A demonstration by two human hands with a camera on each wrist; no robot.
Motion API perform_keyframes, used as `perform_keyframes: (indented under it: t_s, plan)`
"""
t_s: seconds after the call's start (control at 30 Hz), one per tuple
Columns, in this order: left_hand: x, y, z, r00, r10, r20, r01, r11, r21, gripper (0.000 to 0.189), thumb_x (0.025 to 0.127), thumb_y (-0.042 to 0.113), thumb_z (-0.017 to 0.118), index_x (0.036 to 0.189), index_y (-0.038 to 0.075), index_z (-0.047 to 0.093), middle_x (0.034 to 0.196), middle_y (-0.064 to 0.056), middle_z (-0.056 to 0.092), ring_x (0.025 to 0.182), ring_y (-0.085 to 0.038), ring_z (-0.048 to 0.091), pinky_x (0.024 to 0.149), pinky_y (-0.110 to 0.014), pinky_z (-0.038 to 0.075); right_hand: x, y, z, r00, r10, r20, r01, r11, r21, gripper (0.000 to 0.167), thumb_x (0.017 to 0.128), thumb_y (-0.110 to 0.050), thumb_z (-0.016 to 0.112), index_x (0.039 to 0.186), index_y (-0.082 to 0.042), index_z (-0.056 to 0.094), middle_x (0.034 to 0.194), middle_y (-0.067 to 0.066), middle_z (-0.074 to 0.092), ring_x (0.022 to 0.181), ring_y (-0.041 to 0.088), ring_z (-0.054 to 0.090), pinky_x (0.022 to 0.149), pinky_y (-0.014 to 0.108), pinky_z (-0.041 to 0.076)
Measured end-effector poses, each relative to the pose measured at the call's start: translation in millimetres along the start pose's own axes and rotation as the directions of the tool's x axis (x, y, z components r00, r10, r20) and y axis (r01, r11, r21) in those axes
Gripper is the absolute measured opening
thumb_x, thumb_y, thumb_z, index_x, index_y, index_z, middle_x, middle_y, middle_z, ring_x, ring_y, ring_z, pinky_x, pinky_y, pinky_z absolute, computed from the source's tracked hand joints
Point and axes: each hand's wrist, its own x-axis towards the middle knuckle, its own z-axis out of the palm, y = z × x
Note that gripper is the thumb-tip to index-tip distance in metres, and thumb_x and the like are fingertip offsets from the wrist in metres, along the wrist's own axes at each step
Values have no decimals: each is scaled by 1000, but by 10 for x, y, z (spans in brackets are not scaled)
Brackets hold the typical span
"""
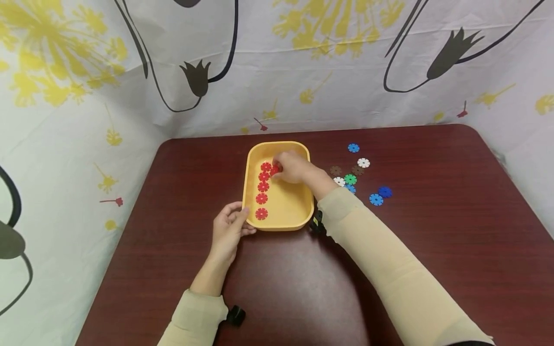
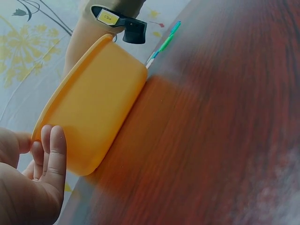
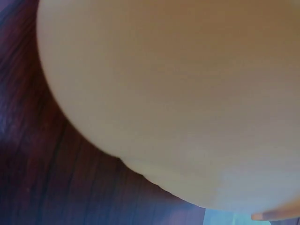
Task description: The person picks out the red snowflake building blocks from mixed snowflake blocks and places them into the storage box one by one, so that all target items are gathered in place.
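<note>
A yellow plastic tray (image 1: 285,217) lies on the table with a column of several red notched discs (image 1: 261,198) along its left side. My left hand (image 1: 228,226) grips the tray's near left corner, thumb at the rim and fingers against the outer wall. In the left wrist view the same hand (image 2: 44,173) holds the tray's side (image 2: 98,103). Over the tray's far part, my right hand (image 1: 293,166) pinches a red notched disc (image 1: 274,170) beside the top of the column; its fingers partly cover the disc. The right wrist view is mostly filled by a blurred sleeve (image 3: 164,93).
Right of the tray lie loose discs: blue (image 1: 353,148), white (image 1: 363,163), brown (image 1: 335,170), green (image 1: 350,179) and dark blue (image 1: 385,192). The dark red tabletop (image 1: 182,192) ends at a patterned white cloth (image 1: 242,101) behind.
</note>
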Motion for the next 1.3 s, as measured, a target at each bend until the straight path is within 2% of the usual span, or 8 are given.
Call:
perform_keyframes:
  t_s: [0.13,0.37,0.67,0.83,1.03,1.17,1.3]
  plan:
    - [2,0,-6,1000,-3,-1,3,1000,-4,29,100,7,64,126,-1,54,81,-14,64,58,-14,65,58,-29,62,19,-7,30,999,15,32,-13,998,-62,26,90,-23,80,100,-2,68,85,6,61,77,20,53,71,31,46]
    - [0,-18,-1,1000,-15,11,15,1000,-8,29,100,7,63,126,-2,53,79,-11,65,58,-14,65,58,-29,62,-1,-9,77,996,69,57,-59,985,-160,27,92,-25,77,106,-4,67,90,7,61,85,22,56,78,34,50]
    - [10,-26,38,1000,-8,19,8,1000,3,28,100,7,63,125,-2,54,79,-12,65,57,-14,65,58,-28,62,-35,17,58,993,109,41,-101,983,-152,30,92,-27,77,107,-3,66,88,7,59,84,23,55,78,34,49]
    - [22,-32,52,1000,-8,21,8,1000,9,28,101,8,63,124,-2,53,79,-12,65,57,-14,65,59,-28,62,-35,57,53,996,88,-10,-89,994,-70,31,92,-28,77,104,-2,66,83,7,59,77,22,55,73,33,48]
    - [44,-20,72,999,-15,35,15,1000,-2,30,100,7,63,126,-4,53,80,-11,65,58,-13,65,59,-28,62,-74,97,1,992,5,-127,10,993,117,33,95,-22,74,116,2,66,83,7,62,74,20,56,73,33,49]
    - [60,-12,66,999,-26,38,26,1000,4,31,101,8,63,127,-4,52,81,-12,65,58,-13,65,59,-27,62,-136,120,-18,976,-28,-215,73,976,205,34,96,-21,73,118,3,66,88,7,62,78,19,57,75,31,51]
    - [75,-8,65,999,-33,30,33,999,23,30,100,8,64,127,-3,53,83,-14,65,58,-14,65,60,-28,62,-251,145,-44,948,-19,-316,110,956,271,33,95,-20,73,117,4,67,91,8,63,82,20,61,76,32,54]
